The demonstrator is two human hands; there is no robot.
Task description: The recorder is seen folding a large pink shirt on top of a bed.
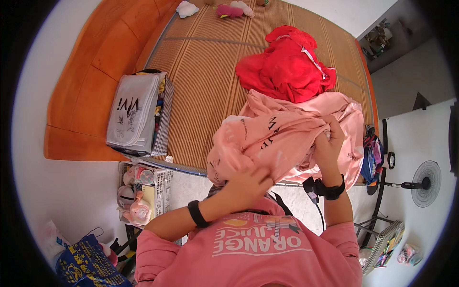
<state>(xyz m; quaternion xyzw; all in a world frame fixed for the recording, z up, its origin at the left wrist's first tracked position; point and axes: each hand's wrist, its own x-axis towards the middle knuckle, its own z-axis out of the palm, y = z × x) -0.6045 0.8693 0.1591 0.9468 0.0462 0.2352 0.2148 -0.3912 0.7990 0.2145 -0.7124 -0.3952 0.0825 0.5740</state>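
A crumpled pink printed fabric (276,136) with dark lettering lies at the near edge of the bed, partly lifted. My right hand (329,141) pinches a bunched part of it at the right. Slightly blurred, my left hand (251,184) lies against its lower near edge, fingers curled; whether they grip the cloth is unclear. Just beyond is a heaped red fabric (287,68) with a white strip on it. Both wrists wear black bands, and a black device with a cable hangs by the right one.
A woven bed mat (200,89) spreads under the fabrics. On its left stands a lidded fabric storage box (134,111); plush toys (229,10) lie at the far end. A white basket (163,190) is below left. To the right are a backpack (373,158) and a fan (425,183).
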